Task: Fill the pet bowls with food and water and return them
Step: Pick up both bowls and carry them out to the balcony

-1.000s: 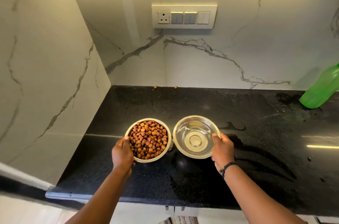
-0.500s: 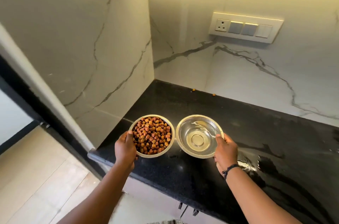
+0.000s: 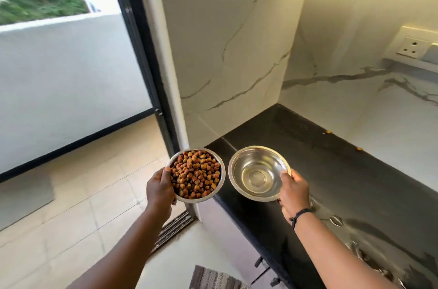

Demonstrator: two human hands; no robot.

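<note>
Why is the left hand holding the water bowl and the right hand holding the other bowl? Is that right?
Not quite. In the head view the left hand holds the food bowl, full of brown kibble. The right hand holds the water bowl.

both bowls lifted off the counter [image 3: 343, 170], food bowl [image 3: 195, 175] carried past its edge

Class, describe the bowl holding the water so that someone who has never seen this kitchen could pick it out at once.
Start at the black countertop in the marble corner and follow it to its near left end. Two steel bowls are held up there, one in each hand. The water bowl is in the right hand: shiny, with clear water, unlike the food bowl heaped with brown kibble.
</note>
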